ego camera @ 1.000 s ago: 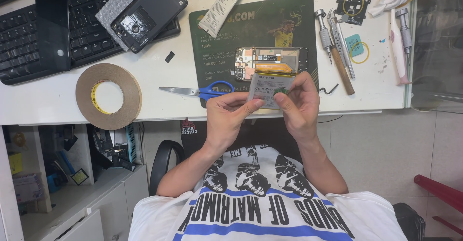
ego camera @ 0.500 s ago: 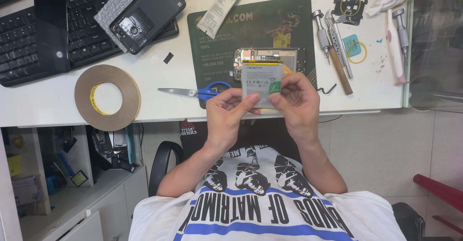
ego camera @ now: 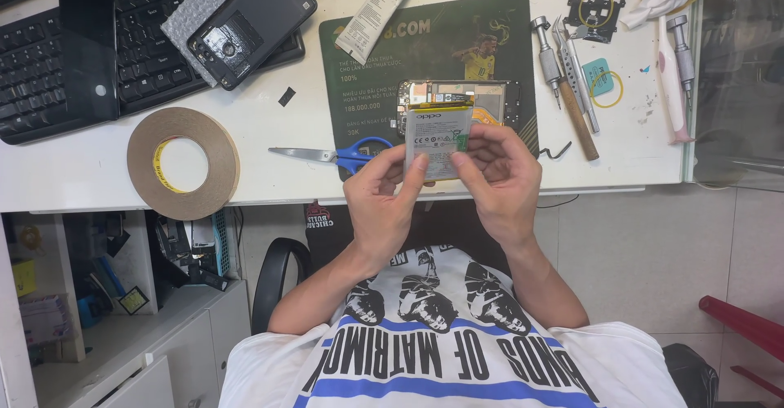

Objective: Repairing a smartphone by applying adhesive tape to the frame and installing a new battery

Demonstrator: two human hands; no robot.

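Between the fingers of the left hand (ego camera: 385,200) and right hand (ego camera: 498,175), a flat white phone battery (ego camera: 434,138) is pinched, now raised label-up; just beyond the fingertips lies the opened phone frame (ego camera: 490,98) on the counter (ego camera: 82,171), so the battery appears turned for inspection.

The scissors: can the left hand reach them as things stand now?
Probably yes. The scissors lie just beside the left hand with nothing between, but that hand first must let go of the battery.
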